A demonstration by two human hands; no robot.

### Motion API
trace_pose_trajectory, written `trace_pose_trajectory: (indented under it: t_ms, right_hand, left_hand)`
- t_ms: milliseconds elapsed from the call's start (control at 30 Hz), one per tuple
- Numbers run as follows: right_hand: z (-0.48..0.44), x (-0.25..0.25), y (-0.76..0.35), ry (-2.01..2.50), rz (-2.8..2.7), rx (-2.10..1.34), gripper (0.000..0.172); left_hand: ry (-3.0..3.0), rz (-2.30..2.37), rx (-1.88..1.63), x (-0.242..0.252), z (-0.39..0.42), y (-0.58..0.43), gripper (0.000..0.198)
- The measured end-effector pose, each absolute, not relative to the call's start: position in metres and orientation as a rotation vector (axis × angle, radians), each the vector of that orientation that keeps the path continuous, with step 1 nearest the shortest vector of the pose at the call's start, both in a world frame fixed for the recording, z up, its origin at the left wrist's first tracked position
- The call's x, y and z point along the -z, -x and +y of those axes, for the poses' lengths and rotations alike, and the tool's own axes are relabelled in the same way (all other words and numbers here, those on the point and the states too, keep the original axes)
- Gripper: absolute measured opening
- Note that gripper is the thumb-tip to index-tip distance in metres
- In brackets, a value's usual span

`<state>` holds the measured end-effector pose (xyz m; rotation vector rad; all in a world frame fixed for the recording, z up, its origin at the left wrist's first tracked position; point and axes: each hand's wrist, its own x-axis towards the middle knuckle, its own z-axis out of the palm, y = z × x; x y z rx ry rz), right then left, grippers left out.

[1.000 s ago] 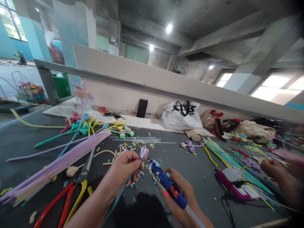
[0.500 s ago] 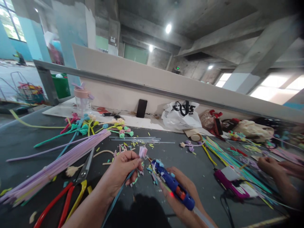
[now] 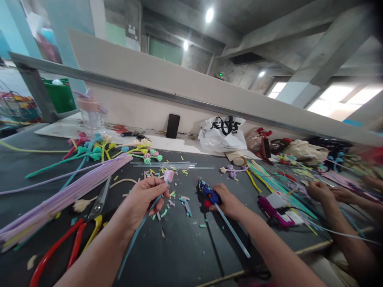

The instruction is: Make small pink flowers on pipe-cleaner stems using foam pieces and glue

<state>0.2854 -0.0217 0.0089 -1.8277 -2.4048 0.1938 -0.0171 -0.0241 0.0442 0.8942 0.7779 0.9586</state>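
My left hand (image 3: 150, 195) is closed in a pinch on a blue pipe cleaner (image 3: 134, 238), which trails down toward the table's front. A small pink-and-lilac tuft (image 3: 168, 175) stands just above the fingertips, at the stem's upper end. My right hand (image 3: 225, 200) grips a blue glue gun (image 3: 210, 195) low over the table, its tip turned away from me. From the gun's back end sticks a long translucent glue stick (image 3: 233, 231). Between the hands lie short pipe cleaner offcuts (image 3: 186, 204). Large scissors (image 3: 97, 209) with red and yellow handles rest left of my left hand.
A lilac pipe cleaner bundle (image 3: 72, 195) and finished flowers (image 3: 95, 151) lie left. Clear glue sticks (image 3: 173, 164), a phone (image 3: 172, 126) and a white bag (image 3: 223, 135) are farther back. A purple device (image 3: 275, 211) and a co-worker's hands (image 3: 321, 193) are at right.
The glue gun has moved away from the tuft, rightward and down toward the table, with my right hand. My left hand keeps its pinch on the stem. The view has shifted slightly.
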Motion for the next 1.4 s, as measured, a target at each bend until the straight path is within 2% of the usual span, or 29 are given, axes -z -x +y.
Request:
trace_pose_trajectory:
  t_ms: [200,267,367,433,600,833,1033,1233,1400]
  right_hand:
    - [-0.02,-0.03,-0.283,1.905,-2.439,-0.226,0.051]
    - [-0.023,-0.041,-0.271,1.917,-2.417,-0.162,0.039]
    - [-0.032,-0.044,-0.238,1.851,-2.469,-0.114,0.01]
    - [-0.037,-0.037,-0.214,1.794,-2.545,-0.122,0.003]
    - [-0.041,-0.016,-0.184,1.792,-2.6,-0.055,0.007]
    - [-0.038,-0.015,-0.19,1.765,-2.606,-0.027,0.011]
    - [-0.037,-0.034,-0.195,1.786,-2.491,-0.016,0.013]
    - [-0.056,-0.058,-0.176,1.473,-2.627,0.08,0.016]
    - [-0.059,-0.056,-0.16,1.511,-2.294,-0.077,0.012]
  left_hand:
    - [-0.904,0.8,-0.947,-0.044,-0.024,0.018,0.021]
    - [-0.908,0.799,-0.935,-0.045,-0.024,0.018,0.021]
    - [-0.927,0.793,-0.913,-0.044,-0.024,0.017,0.022]
    - [-0.946,0.802,-0.893,-0.043,-0.024,0.016,0.023]
    - [-0.975,0.802,-0.891,-0.038,-0.024,0.013,0.023]
    - [-1.009,0.789,-0.863,-0.04,-0.026,0.011,0.024]
    - [-0.974,0.747,-0.857,-0.044,-0.03,0.01,0.022]
    - [-0.958,0.667,-0.854,-0.038,-0.032,0.006,0.018]
    - [-0.924,0.594,-0.908,-0.03,-0.031,0.004,0.015]
